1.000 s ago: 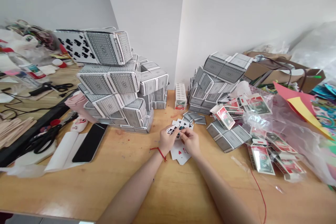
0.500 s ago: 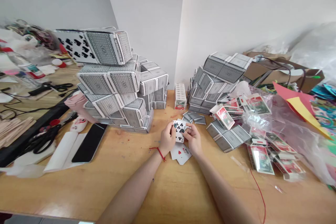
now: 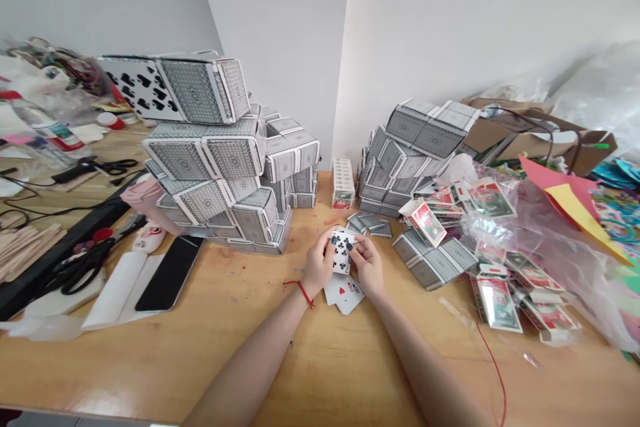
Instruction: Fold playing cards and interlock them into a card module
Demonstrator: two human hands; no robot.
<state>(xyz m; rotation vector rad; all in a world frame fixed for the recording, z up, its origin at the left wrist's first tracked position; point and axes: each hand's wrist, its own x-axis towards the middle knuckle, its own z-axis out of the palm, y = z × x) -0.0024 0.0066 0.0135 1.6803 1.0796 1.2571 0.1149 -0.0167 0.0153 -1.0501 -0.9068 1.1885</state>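
Note:
Between my two hands is a playing card [image 3: 342, 255], a seven of clubs, face up. My left hand [image 3: 319, 264] is closed on its left edge, the thumb lying over the face. My right hand [image 3: 367, 263] pinches the right side, its thumb near the upper right. Whether more cards lie behind this one is hard to see. Below, a few loose cards [image 3: 345, 295] with red hearts showing lie face up on the table, partly under my hands. Just beyond my hands, several grey folded card pieces [image 3: 370, 223] rest on the wood.
Stacked grey card blocks [image 3: 230, 153] rise on the left, and another stack [image 3: 415, 147] on the right. Small card boxes [image 3: 343, 183] stand at the wall. A phone [image 3: 170, 273] and scissors [image 3: 83, 263] lie left. Opened card boxes [image 3: 495, 303] and plastic wrap [image 3: 550, 233] crowd the right.
My right thumb has shifted slightly up and left over the seven of clubs, and the card sits a little lower. The other things have stayed put.

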